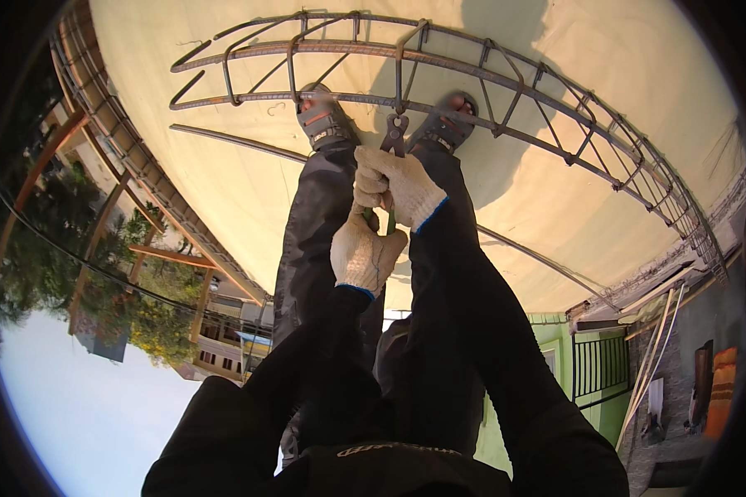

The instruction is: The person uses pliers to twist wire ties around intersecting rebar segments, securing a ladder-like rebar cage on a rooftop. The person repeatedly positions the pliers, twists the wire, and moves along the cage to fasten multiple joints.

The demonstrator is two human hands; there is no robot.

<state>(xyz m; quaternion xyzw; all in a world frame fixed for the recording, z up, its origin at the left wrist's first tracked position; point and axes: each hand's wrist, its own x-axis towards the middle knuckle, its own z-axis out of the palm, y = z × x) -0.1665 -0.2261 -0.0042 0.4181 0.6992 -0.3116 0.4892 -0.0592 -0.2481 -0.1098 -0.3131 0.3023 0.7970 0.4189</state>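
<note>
Both my hands wear pale knitted gloves with blue cuffs. My right hand is closed round a pair of dark end-cutting pincers, just below the head. Lower down, my left hand is closed at the handle end, where a bit of green handle shows between the gloves. The pincers' head points away from me and meets the near bar of a long steel rebar cage, by a stirrup. Whether the jaws grip a wire there is too small to tell.
My sandalled feet stand under the cage on a pale sheeted surface. One loose rebar runs behind my legs. At the left, a rebar edge borders a drop toward trees and buildings. Boards lean at the lower right.
</note>
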